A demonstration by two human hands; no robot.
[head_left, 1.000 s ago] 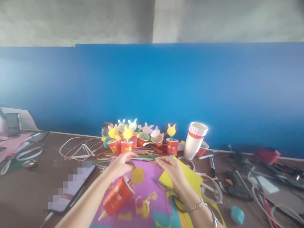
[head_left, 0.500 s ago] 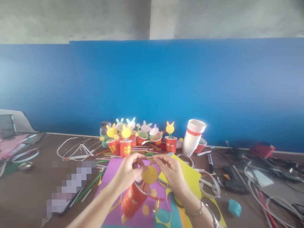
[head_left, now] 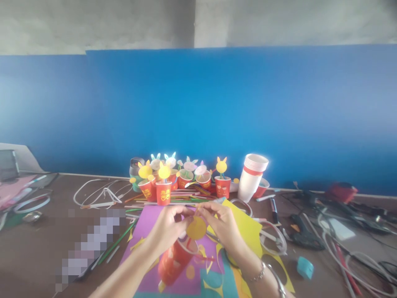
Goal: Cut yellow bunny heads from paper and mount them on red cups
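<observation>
A yellow paper disc is pinched at its left edge between the thumb and fingers of my left hand. My right hand has its thumb and fingertips pressed together at the disc's top edge; whatever is between them is too small to make out. Just below, a red paper cup with a white rim leans over purple paper. A red strip sticks out from its right side. Scissors lie partly hidden behind my right hand.
Behind my hands stand several red cups with paper animal heads, and a stack of white cups. Yellow paper with cut-outs lies right. A glue gun, a teal block and cables are further right. Coloured sticks lie left.
My right fingertips have moved slightly left and closer to my left fingers, above the disc. The disc stays in my left hand. The view has shifted a little.
</observation>
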